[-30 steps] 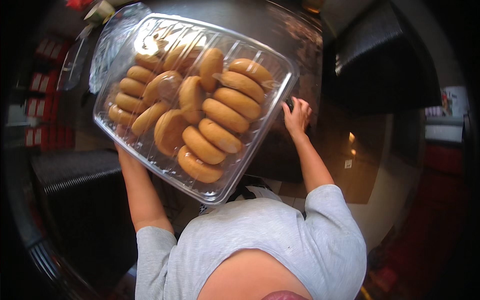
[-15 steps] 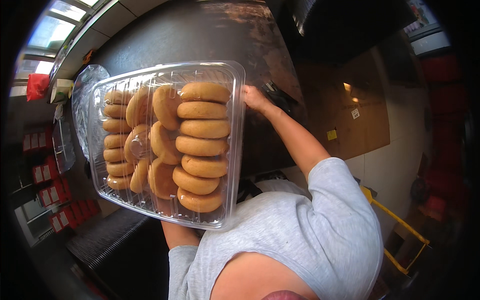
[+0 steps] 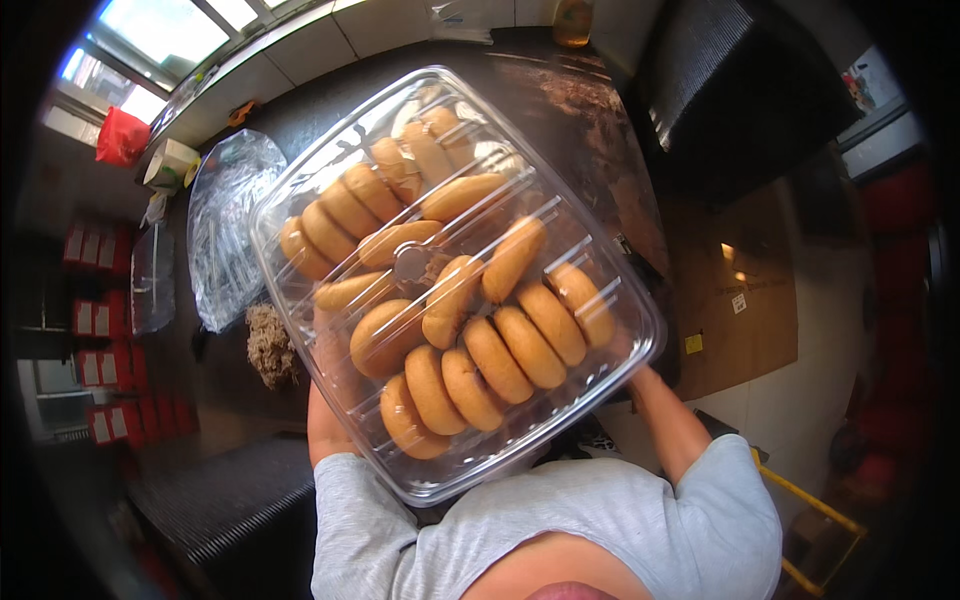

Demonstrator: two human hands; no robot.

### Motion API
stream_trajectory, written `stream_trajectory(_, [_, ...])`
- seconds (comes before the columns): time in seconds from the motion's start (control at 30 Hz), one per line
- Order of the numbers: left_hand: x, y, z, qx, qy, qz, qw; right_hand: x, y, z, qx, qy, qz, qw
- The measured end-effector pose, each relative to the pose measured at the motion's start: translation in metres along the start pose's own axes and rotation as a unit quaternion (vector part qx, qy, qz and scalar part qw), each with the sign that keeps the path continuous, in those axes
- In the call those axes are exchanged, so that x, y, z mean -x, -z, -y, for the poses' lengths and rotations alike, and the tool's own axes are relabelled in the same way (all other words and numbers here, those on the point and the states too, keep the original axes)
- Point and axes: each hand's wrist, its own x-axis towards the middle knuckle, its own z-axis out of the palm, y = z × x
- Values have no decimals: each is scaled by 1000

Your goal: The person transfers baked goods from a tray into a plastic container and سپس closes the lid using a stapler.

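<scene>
Your left hand [image 3: 335, 375] was under the clear plastic container [image 3: 455, 280], seen only dimly through its base, apparently spread flat and bearing it. Your right hand was hidden behind the container's far edge, so I cannot tell its grip. Half a second earlier that hand had shown at the container's right side; you had since swung the box of round golden buns [image 3: 470, 320] across, tilted, above the dark counter [image 3: 590, 110], near the crumpled plastic bag [image 3: 225, 225].
</scene>
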Motion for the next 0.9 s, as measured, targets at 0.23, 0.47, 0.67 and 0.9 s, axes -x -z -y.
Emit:
stream_trajectory(0.23, [21,60,7,-35,27,6,999,75,-65,-59,-30,-2,-2,1000])
stream_trajectory(0.47, [152,149,74,-54,133,-116,983,-115,-34,66,69,77,-10,995])
stream_trajectory(0.67, [185,147,94,-61,152,-134,977,-250,-70,114,94,70,22,993])
stream_trajectory(0.9, [151,142,66,-70,109,-127,983,-203,-69,112,305,184,-206,911])
